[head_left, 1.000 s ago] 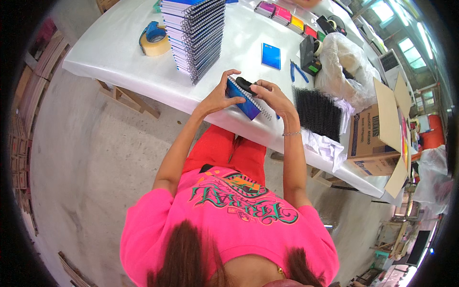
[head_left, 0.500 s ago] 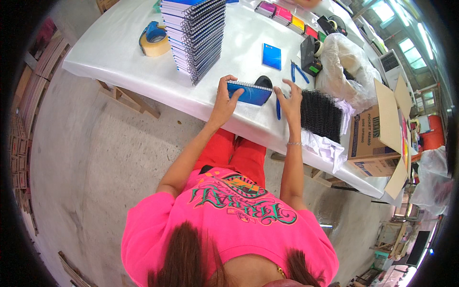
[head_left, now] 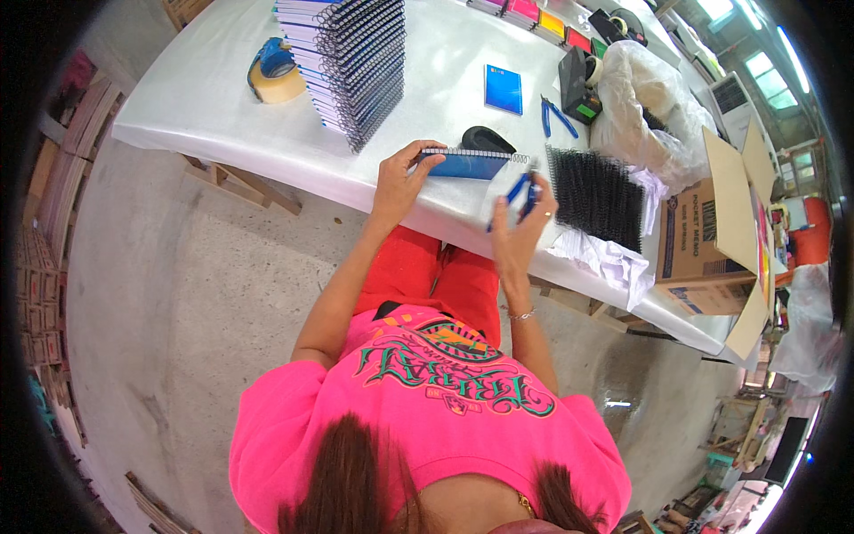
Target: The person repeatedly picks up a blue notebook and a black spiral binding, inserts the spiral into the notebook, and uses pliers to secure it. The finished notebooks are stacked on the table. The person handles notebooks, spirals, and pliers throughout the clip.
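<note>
My left hand (head_left: 400, 185) grips the left end of a small blue spiral notebook (head_left: 470, 166). The notebook is tilted, its coil edge up, and a loose end of the coil sticks out past its right end. In my right hand (head_left: 521, 233) is a pair of blue-handled cutting pliers (head_left: 514, 192); their jaws point up close to that coil end, slightly blurred. Behind the notebook lies a dark rounded object (head_left: 487, 139), partly hidden. A heap of black plastic coils (head_left: 598, 200) lies to the right of my right hand.
A tall stack of spiral notebooks (head_left: 360, 76) stands left, beside a tape dispenser (head_left: 277, 76). Farther back lie a blue notepad (head_left: 503, 90) and second blue-handled pliers (head_left: 558, 117). At right are a plastic bag (head_left: 654, 116) and an opened carton (head_left: 703, 245) by the white table's (head_left: 205, 98) edge.
My right hand has taken up the blue-handled pliers from the table and brought them near the coil end. The notebook has been tilted so its coil edge faces up more.
</note>
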A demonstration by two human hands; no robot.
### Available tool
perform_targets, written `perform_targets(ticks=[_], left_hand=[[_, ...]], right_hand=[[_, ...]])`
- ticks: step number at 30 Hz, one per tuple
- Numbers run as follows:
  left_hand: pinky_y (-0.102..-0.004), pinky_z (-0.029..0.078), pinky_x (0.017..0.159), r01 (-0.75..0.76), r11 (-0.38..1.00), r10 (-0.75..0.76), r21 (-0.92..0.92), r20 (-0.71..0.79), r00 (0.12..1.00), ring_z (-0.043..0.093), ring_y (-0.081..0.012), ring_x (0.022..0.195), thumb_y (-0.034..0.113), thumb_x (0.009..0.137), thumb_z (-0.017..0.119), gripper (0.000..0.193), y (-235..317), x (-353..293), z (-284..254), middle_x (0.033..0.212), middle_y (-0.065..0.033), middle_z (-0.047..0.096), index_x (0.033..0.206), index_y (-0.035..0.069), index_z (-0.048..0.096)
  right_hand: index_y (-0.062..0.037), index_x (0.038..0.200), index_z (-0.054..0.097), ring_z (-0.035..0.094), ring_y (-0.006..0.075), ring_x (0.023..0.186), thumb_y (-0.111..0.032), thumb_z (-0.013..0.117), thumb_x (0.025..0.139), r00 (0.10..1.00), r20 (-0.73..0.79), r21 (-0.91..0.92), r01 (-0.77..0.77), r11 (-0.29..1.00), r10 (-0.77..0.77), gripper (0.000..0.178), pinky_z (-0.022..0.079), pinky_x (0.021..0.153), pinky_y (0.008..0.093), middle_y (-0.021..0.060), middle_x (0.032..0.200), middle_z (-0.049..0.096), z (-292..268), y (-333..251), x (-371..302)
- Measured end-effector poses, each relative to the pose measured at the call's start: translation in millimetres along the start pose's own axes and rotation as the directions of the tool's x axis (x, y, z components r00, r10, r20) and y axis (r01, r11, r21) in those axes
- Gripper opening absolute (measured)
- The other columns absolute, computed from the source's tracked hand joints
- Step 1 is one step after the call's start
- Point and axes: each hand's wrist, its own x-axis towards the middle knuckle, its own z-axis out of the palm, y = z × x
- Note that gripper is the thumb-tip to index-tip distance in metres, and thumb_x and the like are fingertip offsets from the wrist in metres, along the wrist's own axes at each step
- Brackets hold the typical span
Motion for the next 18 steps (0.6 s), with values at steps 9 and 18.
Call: perform_targets(ticks=[9, 18], left_hand=[[-0.0233, 0.052, 0.073, -0.025, 0.996, 0.028, -0.082, 0.029, 0.999, 0.067, -0.0087, 0.084, 0.005, 0.091, 0.063, 0.022, -6, 0, -4, 0.091, -0.0071, 0.074, 0.111, 0.001, 0.071], [-0.0216, 0.051, 0.071, -0.011, 1.000, 0.012, -0.023, 0.052, 0.999, 0.067, -0.0073, 0.089, -0.002, 0.091, 0.058, 0.027, -8, -1, -7, 0.095, -0.0043, 0.074, 0.115, 0.003, 0.071]], right_hand=[[-0.0091, 0.127, 0.059, 0.059, 0.0367, 0.096, -0.016, 0.075, 0.076, 0.956, 0.232, 0.000, 0.182, 0.983, -0.177, 0.054, 0.049, 0.084, 0.0458, 0.0192, 0.108, 0.057, 39, -44, -14], [-0.0092, 0.128, 0.059, 0.062, 0.0311, 0.096, -0.011, 0.073, 0.077, 0.955, 0.256, 0.031, 0.147, 0.989, -0.151, 0.054, 0.052, 0.078, 0.0404, 0.0153, 0.108, 0.058, 50, -36, -20]])
